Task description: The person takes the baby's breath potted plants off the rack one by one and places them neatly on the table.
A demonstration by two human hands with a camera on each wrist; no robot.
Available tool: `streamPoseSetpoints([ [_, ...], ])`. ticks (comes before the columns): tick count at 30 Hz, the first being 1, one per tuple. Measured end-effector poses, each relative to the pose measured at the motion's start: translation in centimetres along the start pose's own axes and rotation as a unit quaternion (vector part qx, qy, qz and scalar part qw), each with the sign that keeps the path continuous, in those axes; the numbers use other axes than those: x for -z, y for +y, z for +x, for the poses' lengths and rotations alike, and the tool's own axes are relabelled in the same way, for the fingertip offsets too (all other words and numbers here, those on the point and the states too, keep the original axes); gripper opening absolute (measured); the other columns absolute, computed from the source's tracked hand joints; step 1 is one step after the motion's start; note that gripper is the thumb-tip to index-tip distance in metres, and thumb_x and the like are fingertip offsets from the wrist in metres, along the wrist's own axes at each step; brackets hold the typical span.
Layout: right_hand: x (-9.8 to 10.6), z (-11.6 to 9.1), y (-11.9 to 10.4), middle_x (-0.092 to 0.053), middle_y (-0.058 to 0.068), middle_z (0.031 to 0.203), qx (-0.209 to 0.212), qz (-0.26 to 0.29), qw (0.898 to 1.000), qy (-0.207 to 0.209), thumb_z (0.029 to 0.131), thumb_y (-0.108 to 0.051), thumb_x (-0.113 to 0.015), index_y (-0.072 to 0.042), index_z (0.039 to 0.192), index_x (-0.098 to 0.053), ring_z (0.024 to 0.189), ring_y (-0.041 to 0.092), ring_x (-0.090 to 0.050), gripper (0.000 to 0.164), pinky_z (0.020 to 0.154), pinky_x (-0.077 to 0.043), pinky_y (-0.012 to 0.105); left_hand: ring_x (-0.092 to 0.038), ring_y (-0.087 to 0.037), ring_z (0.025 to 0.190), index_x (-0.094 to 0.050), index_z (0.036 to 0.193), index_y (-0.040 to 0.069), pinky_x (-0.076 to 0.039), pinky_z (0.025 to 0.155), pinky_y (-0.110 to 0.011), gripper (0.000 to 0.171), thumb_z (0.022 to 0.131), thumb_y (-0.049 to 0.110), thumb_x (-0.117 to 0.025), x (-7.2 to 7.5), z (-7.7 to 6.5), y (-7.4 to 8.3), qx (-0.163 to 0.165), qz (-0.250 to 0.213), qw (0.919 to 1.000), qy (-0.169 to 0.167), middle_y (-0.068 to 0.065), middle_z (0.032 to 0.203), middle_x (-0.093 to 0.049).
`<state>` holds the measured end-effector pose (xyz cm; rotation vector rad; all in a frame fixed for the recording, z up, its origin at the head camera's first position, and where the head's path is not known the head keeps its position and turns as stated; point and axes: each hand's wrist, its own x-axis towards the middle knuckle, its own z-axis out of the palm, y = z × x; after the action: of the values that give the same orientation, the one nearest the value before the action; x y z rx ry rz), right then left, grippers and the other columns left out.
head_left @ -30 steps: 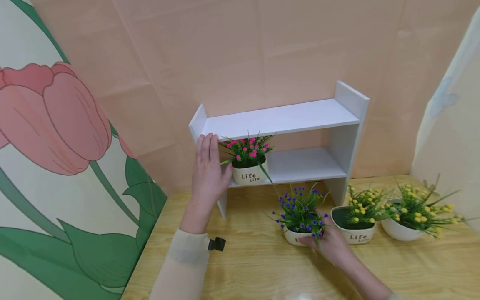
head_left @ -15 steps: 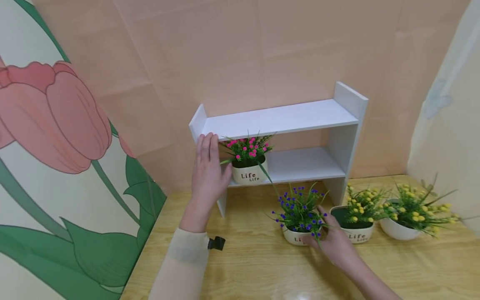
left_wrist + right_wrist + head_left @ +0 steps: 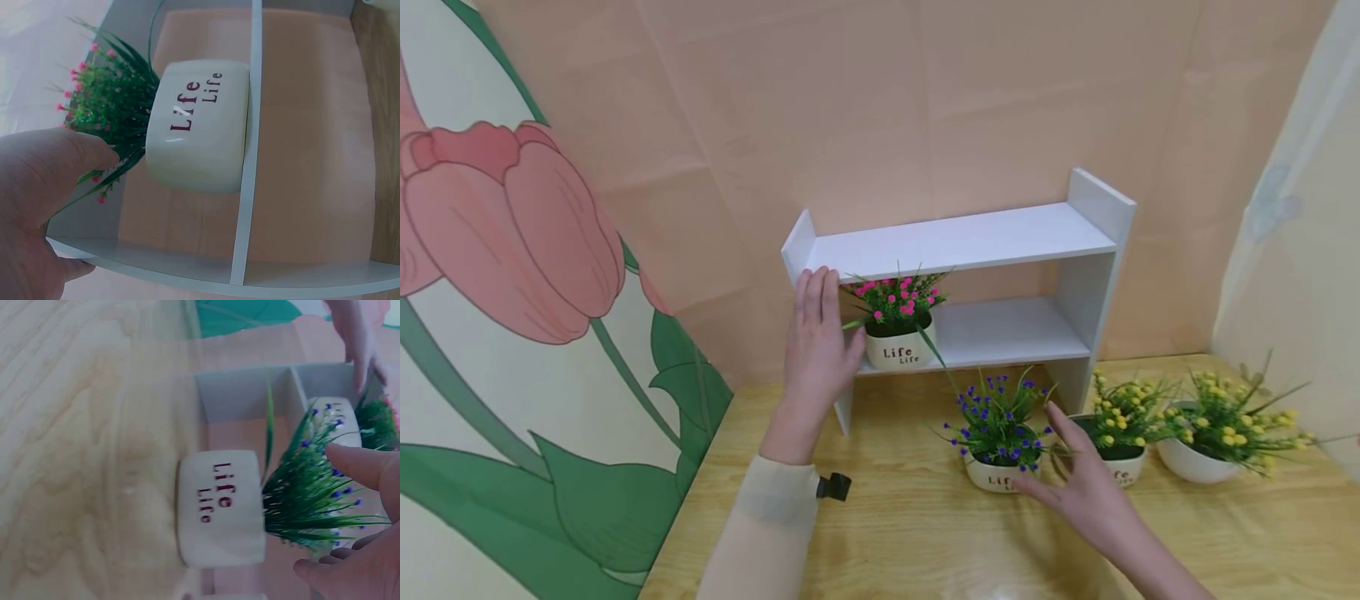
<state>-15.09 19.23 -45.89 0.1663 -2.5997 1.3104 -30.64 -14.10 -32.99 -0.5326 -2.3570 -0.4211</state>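
Note:
My left hand point(image 3: 820, 358) rests with straight fingers against the left end of a white two-tier shelf point(image 3: 962, 240). Beside its thumb, a potted plant with pink flowers point(image 3: 897, 353) stands on the lower tier; its cream pot reads "Life" in the left wrist view. My right hand point(image 3: 1090, 483) is spread, thumb and fingers apart, just right of a potted plant with blue-purple flowers point(image 3: 987, 477) standing on the table. In the right wrist view the fingers lie around that plant's leaves point(image 3: 294, 512) without gripping; whether they touch them is unclear.
Two potted plants with yellow flowers stand to the right on the wooden table point(image 3: 910, 525): one oval "Life" pot point(image 3: 1127, 472), partly behind my right hand, and one round white bowl point(image 3: 1198, 461). A peach cloth backdrop point(image 3: 1000, 100) hangs behind the shelf.
My right hand has let go of the purple-flowered potted plant and drawn back slightly to the right, its fingers spreading. My left hand stays at the shelf.

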Motion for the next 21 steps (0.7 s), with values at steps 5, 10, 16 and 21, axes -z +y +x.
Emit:
streamPoseSetpoints([
  [5,0.9,-0.2,-1.0,-0.023,0.034,0.174,0.03,0.015,0.999,0.012,0.085,-0.021,-0.098,-0.001,0.176,-0.01,0.149,0.064,-0.036,0.129,0.119,-0.046,0.052,-0.008,-0.036,0.168,-0.021,0.17,0.002,-0.018,0.136,-0.046,0.097,0.099,0.023,-0.083,0.0,0.0,0.0,0.004,-0.001,1.0,-0.005,-0.017,0.176,-0.022],
  [10,1.8,-0.1,-2.1,-0.025,0.031,0.175,0.068,0.009,0.997,0.032,0.084,-0.017,-0.099,-0.011,0.178,-0.013,0.142,0.066,-0.044,0.128,0.104,-0.037,0.004,-0.007,-0.036,0.169,-0.021,0.171,0.002,-0.015,0.137,-0.044,0.097,0.099,0.022,-0.083,-0.1,0.0,0.0,0.004,0.0,1.0,-0.004,-0.017,0.176,-0.022],
  [16,3.3,0.8,-3.6,-0.029,0.028,0.175,0.113,-0.02,0.991,0.061,0.083,-0.014,-0.099,-0.018,0.178,-0.02,0.144,0.063,-0.044,0.124,0.115,-0.041,0.013,-0.007,-0.036,0.169,-0.02,0.171,0.002,-0.018,0.136,-0.046,0.098,0.099,0.022,-0.083,-0.1,0.0,0.0,0.002,0.002,1.0,0.0,-0.017,0.176,-0.022],
  [21,4.6,1.7,-4.9,-0.027,0.025,0.177,0.122,-0.076,0.987,0.066,0.086,-0.023,-0.098,-0.017,0.178,-0.019,0.152,0.061,-0.036,0.121,0.107,-0.04,0.084,-0.008,-0.036,0.168,-0.021,0.17,0.002,-0.023,0.135,-0.049,0.098,0.098,0.021,-0.084,-0.1,0.0,0.1,0.0,0.0,1.0,0.004,-0.017,0.175,-0.023],
])
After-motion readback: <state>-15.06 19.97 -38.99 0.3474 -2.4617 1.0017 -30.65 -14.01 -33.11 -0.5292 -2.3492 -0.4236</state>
